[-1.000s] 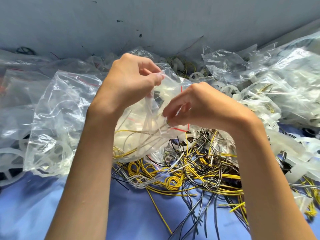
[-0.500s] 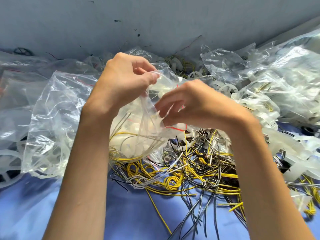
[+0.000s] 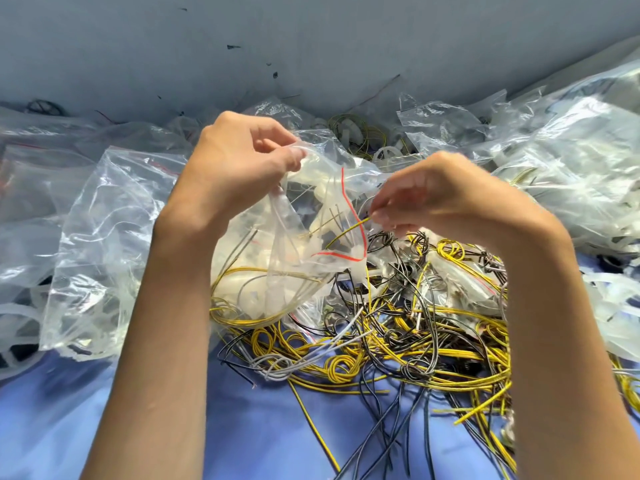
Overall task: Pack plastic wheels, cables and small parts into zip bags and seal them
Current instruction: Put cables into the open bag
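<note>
The left hand [image 3: 239, 168] pinches the rim of a clear zip bag [image 3: 277, 268], held above tangled cables [image 3: 398, 341] on the blue counter [image 3: 242, 427]. The right hand [image 3: 446, 199] pinches a yellow cable [image 3: 349, 230] at the bag's mouth.

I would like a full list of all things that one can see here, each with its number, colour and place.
zip bag: one, clear with red seal line, centre, white parts and cables inside
yellow cable: one, at the bag's mouth
loose cables: many, yellow, black, grey, tangled below the bag
other bags: many, clear, heaped left and right
white wheels: several, behind the hands
surface: blue, underneath
wall: grey, behind
left hand: grips the bag's rim
right hand: pinches the yellow cable
</note>
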